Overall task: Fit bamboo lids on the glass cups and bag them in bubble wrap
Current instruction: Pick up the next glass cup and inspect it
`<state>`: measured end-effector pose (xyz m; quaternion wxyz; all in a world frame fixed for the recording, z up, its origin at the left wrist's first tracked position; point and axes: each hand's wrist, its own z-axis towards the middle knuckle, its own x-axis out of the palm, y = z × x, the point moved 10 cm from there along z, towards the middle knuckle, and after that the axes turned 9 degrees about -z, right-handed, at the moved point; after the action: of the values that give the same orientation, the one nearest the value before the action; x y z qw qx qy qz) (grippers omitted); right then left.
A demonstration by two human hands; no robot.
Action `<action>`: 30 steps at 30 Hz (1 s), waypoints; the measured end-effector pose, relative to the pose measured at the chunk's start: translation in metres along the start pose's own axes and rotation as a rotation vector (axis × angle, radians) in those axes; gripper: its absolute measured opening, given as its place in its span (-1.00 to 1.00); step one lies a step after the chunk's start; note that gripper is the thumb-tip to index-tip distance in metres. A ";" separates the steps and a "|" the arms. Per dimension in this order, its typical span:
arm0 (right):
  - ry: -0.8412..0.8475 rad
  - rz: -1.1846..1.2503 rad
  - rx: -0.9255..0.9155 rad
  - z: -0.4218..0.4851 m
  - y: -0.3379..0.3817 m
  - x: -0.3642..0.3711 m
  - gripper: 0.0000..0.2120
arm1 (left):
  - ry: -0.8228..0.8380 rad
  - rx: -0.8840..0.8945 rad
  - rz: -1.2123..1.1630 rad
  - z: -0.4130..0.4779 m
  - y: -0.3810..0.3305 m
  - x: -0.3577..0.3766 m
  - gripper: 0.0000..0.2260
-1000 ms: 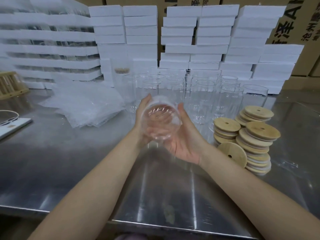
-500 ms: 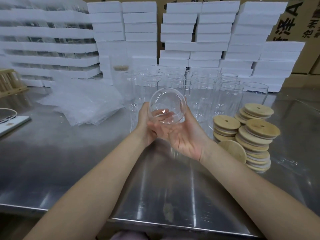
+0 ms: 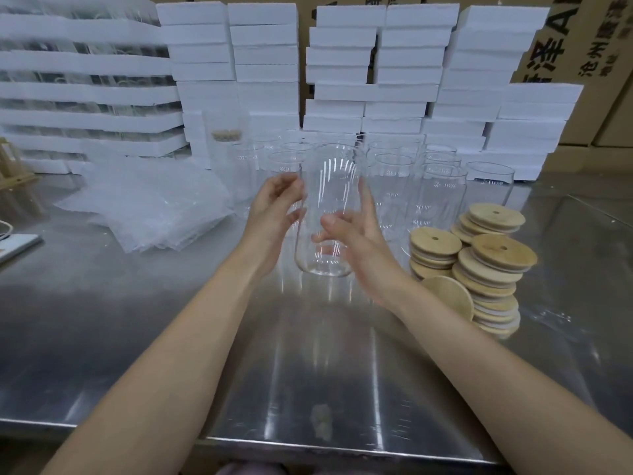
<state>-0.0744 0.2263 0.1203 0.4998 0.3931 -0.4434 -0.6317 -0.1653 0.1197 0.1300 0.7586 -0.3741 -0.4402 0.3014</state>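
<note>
A clear glass cup (image 3: 327,186) stands upright in the air between my two hands, above the steel table (image 3: 171,337). My left hand (image 3: 274,217) holds its left side with curled fingers and thumb. My right hand (image 3: 356,248) grips its lower right side, thumb across the front. The cup has no lid. Bamboo lids (image 3: 479,269) lie in leaning stacks to the right of my right hand. A loose heap of bubble wrap bags (image 3: 147,204) lies at the left.
Several more empty glass cups (image 3: 435,186) stand in rows behind my hands. White foam boxes (image 3: 376,80) are stacked along the back, with cardboard cartons (image 3: 582,46) behind them. A wooden rack (image 3: 10,162) stands at the far left edge.
The cup was tipped with its mouth toward me; my hands have turned it upright and raised it slightly.
</note>
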 end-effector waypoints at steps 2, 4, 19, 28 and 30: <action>-0.092 -0.168 -0.054 -0.001 0.004 -0.008 0.09 | 0.107 -0.005 0.046 0.001 0.003 0.008 -0.86; -0.130 -0.223 -0.072 0.001 0.005 -0.012 0.13 | 0.219 -0.066 0.097 -0.003 0.011 0.021 -0.57; -0.112 -0.501 -0.211 -0.007 0.030 -0.008 -0.14 | 0.219 -0.155 0.274 -0.004 0.034 0.013 -0.04; -0.414 -0.947 -0.288 -0.010 0.077 -0.058 -0.78 | 0.106 -0.283 -0.081 -0.012 0.039 0.009 -0.47; -0.431 -1.351 -0.125 -0.008 0.072 -0.072 -0.81 | 0.123 -0.296 -0.114 -0.014 0.040 0.012 -0.50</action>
<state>-0.0324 0.2878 0.1904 -0.0780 0.4189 -0.1547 -0.8913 -0.1526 0.1462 0.0968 0.7366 -0.4740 -0.4528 0.1664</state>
